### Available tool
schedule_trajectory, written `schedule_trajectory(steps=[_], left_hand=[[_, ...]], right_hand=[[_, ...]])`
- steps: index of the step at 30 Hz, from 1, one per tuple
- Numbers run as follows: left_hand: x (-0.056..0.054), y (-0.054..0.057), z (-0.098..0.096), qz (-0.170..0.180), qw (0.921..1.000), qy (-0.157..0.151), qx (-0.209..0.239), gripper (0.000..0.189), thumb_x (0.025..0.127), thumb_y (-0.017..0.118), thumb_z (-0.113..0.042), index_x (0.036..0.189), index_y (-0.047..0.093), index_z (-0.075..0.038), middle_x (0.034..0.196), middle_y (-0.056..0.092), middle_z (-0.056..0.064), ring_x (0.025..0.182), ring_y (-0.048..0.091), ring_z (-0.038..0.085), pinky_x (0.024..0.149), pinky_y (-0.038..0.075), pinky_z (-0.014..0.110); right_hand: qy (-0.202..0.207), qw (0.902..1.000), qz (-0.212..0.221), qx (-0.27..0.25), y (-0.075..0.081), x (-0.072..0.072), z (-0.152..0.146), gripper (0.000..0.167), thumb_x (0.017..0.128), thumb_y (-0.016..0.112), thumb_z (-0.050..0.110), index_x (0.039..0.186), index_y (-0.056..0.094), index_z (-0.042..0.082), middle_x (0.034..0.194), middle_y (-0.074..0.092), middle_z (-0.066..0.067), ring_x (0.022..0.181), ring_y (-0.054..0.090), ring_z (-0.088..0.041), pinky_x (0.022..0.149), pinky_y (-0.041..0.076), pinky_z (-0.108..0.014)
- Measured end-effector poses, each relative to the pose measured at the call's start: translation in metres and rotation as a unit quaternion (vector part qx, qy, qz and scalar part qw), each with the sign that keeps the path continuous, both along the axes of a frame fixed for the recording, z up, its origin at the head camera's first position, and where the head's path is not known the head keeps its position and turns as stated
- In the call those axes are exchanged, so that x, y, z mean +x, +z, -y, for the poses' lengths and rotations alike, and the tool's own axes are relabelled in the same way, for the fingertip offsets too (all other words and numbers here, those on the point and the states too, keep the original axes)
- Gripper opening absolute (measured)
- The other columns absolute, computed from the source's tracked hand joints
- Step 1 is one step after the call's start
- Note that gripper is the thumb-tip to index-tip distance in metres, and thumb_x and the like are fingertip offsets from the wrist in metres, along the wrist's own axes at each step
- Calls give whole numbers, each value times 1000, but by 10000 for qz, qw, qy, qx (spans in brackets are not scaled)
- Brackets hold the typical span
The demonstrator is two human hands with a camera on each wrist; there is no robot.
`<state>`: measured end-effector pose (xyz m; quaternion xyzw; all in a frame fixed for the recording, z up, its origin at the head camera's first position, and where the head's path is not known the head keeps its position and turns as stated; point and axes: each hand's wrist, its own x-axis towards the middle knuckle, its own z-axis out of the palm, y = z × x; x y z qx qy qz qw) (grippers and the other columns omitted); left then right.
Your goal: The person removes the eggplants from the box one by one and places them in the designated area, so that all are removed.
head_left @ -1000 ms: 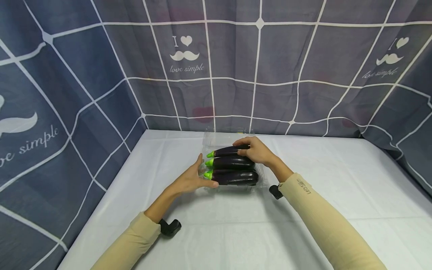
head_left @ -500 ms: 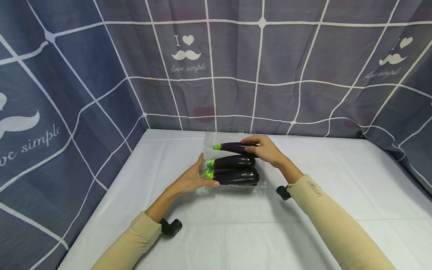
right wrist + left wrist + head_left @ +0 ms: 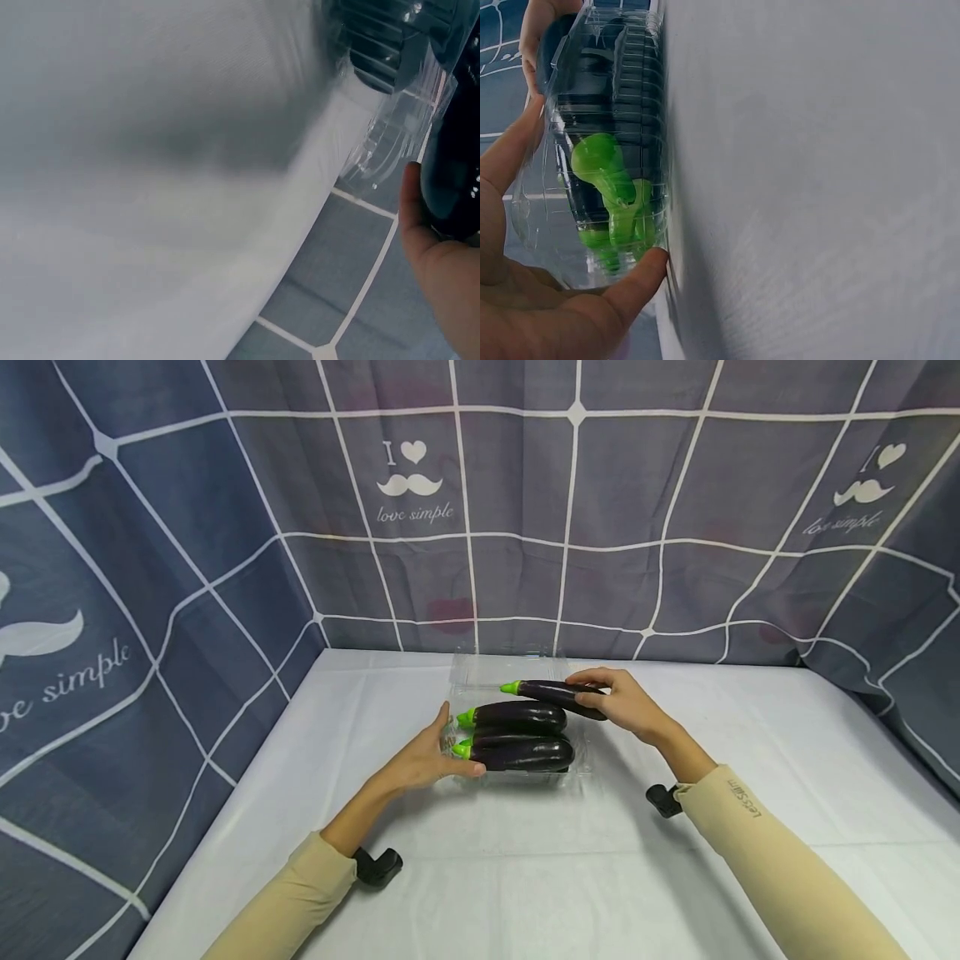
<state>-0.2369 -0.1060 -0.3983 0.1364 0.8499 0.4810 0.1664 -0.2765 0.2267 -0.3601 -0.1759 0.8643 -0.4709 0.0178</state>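
Lies open on the surface (image 3: 510, 877) as a clear, ribbed container (image 3: 583, 757), with its lid (image 3: 480, 671) turned back toward twelve o'clock. Carries at least two plump, glossy, purple-black eggplants (image 3: 521, 755) side by side, with green stems toward nine o'clock. Gripped by the blunt end in the right hand (image 3: 624, 700), raised near the container's one o'clock: a slimmer eggplant (image 3: 550, 692), tilted, with green stem between nine and ten.

Eggplants (image 3: 519, 717) look smooth and glossy, the ribbed box (image 3: 639, 82) shiny plastic, the curtain (image 3: 510, 468) matt cloth.
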Motion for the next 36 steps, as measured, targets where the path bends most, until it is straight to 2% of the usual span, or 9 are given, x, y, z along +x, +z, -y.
schedule_trajectory(steps=[5, 9, 13, 16, 26, 31, 36], left_hand=[[-1, 0, 1, -13, 10000, 9, -40, 132, 73, 86, -45, 158, -9, -9, 163, 5, 13, 147, 11, 29, 113, 22, 55], [-1, 0, 1, 2, 10000, 6, -24, 132, 74, 86, -45, 158, -9, -10, 163, 6, 13, 147, 15, 31, 112, 24, 55], [-1, 0, 0, 27, 10000, -7, -42, 132, 73, 86, -46, 158, -9, -11, 163, 6, 12, 147, 16, 31, 112, 24, 55], [-1, 0, 0, -2, 10000, -9, -49, 132, 73, 86, -47, 158, -8, -11, 163, 6, 12, 147, 15, 31, 112, 24, 55], [-2, -2, 0, 13, 10000, -27, -13, 132, 73, 86, -47, 158, -9, -11, 163, 7, 14, 146, 20, 32, 111, 26, 56], [-2, -2, 0, 6, 10000, -17, -23, 132, 73, 86, -46, 158, -8, -10, 163, 9, 16, 146, 20, 33, 110, 27, 56], [-2, -1, 1, -33, 10000, -20, -51, 131, 74, 85, -46, 158, -9, -10, 163, 9, 16, 145, 20, 34, 110, 27, 57]], right_hand=[[325, 9992, -22, 233, 0, 3, -5, 39, 93, 62, 4, 132, 62, 2, 130, 61, -15, 108, 53, -25, 85, 42, -30], [661, 9970, -45, 399, 2, 5, -8, 46, 90, 59, -1, 135, 60, 4, 126, 62, -14, 103, 51, -25, 85, 41, -35], [906, 9945, -101, 516, 6, 8, -12, 49, 89, 58, -4, 137, 58, 3, 127, 62, -15, 104, 51, -26, 87, 39, -42], [924, 9940, -64, 579, 8, 9, -15, 50, 87, 60, -3, 137, 59, 4, 129, 60, -15, 105, 50, -27, 89, 38, -45], [808, 9939, 134, 740, 8, 14, -23, 57, 88, 67, 4, 143, 53, 9, 129, 53, -18, 105, 56, -30, 86, 42, -43], [837, 9940, 167, 679, 7, 15, -25, 58, 88, 70, 7, 144, 52, 8, 131, 55, -17, 108, 57, -32, 86, 45, -43], [738, 9942, 146, 768, 7, 17, -27, 58, 88, 73, 12, 142, 54, 6, 124, 59, -15, 109, 56, -32, 87, 45, -44]])
